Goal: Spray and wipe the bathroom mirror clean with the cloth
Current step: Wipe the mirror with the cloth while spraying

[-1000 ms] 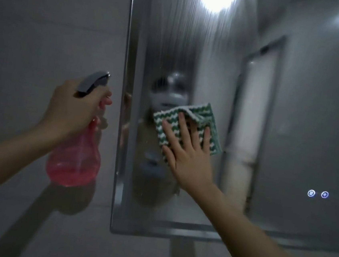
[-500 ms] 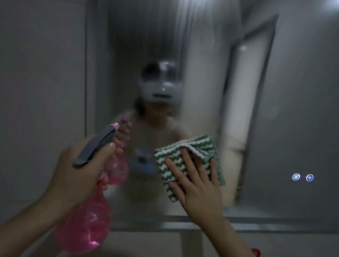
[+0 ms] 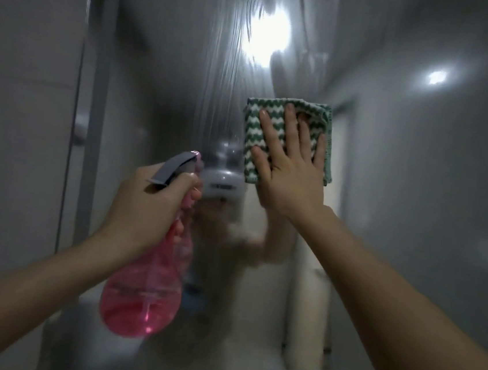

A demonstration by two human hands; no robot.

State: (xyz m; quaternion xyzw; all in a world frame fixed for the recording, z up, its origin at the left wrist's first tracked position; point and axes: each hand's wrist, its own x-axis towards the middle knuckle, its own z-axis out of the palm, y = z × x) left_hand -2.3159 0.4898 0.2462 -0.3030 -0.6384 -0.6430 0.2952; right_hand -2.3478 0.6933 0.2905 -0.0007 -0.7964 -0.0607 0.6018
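Flat right hand (image 3: 291, 171) presses green-white zigzag cloth (image 3: 255, 125) on streaked mirror (image 3: 418, 173); left hand (image 3: 147, 204) grips pink spray bottle (image 3: 142, 291).

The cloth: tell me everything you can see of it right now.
The cloth is a folded square, green-and-white zigzag on its face with a plain green edge down its right side; it looks soft and ribbed. It lies flat against the mirror, pressed there by the right hand, whose spread, straight fingers cover its middle. Nothing else touches it.
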